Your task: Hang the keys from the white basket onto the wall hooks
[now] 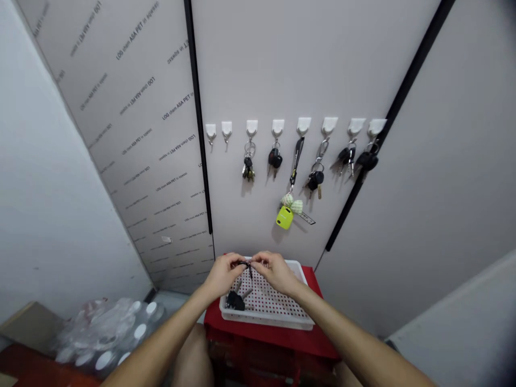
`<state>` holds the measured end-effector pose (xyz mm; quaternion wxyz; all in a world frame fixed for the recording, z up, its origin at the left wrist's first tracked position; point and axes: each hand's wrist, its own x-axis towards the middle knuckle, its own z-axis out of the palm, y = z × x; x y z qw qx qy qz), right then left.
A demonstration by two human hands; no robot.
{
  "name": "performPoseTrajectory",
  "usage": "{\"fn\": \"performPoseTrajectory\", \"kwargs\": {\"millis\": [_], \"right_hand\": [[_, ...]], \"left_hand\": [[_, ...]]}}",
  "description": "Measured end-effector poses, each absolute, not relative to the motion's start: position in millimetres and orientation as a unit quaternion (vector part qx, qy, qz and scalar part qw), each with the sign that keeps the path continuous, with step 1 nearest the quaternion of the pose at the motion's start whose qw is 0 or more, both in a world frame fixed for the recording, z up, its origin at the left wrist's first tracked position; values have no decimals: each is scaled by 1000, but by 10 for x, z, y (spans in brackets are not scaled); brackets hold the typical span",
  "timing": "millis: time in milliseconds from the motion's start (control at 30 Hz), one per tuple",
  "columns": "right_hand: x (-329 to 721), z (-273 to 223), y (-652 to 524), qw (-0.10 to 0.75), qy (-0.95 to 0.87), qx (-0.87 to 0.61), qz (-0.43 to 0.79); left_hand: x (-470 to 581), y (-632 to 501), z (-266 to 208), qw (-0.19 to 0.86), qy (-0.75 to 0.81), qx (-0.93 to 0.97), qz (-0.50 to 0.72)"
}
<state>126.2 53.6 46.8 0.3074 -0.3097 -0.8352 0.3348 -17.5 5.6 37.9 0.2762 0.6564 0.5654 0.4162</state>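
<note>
Over a white perforated plastic basket (266, 320), my left hand (224, 273) and my right hand (277, 270) meet with fingertips almost touching. Both are closed in a pinch on a small black loop (250, 267) with a thin dark piece hanging from it; its exact kind is too small to make out. Below my left hand, a bunch of keys (235, 301) with black heads lies in the basket's left front corner. The basket rests on a red cover (316, 282).
On the panel ahead, a row of white adhesive hooks (278, 128) holds several key bunches (275, 157), one with a yellow-green tag (284, 217). Two hooks at the left (226, 129) bear no keys. Plastic-wrapped bottles (107, 360) stand at lower left.
</note>
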Motion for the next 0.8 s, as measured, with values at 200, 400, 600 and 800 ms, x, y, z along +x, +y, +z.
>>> {"fn": "performPoseTrajectory", "kwargs": {"millis": [200,400,600,800], "right_hand": [[1017,734,652,330,-778,-307,437],[545,1612,856,422,-766,-281,396],[133,2367,1098,506,-719,-296,373],[-7,2666,1440,514,-740,-388,195]], "left_hand": [[-276,64,718,162,600,648,439],[-526,264,1405,10,585,579,568],[-768,557,2100,-72,555,583,589],[-746,845,2373,-31,565,599,567]]}}
